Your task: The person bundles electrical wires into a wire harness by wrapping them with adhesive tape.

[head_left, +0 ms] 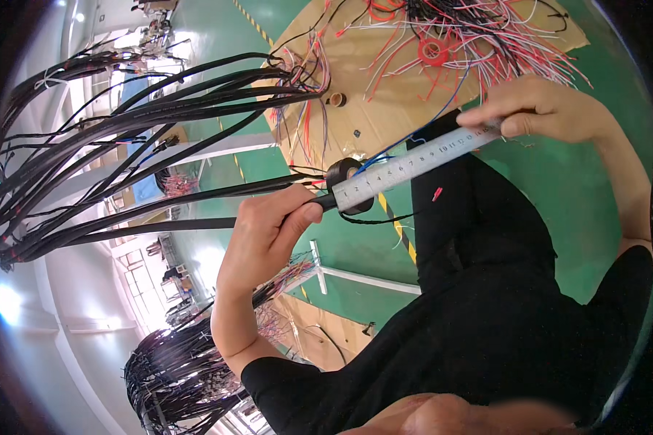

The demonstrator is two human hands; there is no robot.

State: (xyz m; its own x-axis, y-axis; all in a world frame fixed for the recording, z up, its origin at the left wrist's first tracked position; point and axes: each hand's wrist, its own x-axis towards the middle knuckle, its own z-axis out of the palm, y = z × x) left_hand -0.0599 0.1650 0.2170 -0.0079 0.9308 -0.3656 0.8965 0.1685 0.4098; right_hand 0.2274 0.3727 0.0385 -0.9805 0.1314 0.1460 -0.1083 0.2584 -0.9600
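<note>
Head view puts the ruler (413, 164) right of centre, its long axis slanting up-right between our hands. Our left hand (279, 228), lower left, pinches a black cable (174, 225) just beside the ruler's near end; our right hand (540, 112), upper right, pinches the far end. The black roll (337, 174) sits nearer our left hand.

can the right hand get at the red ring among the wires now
Probably yes: the red ring lies largely uncovered beyond the right hand, though that hand holds the ruler and may need freeing.
</note>
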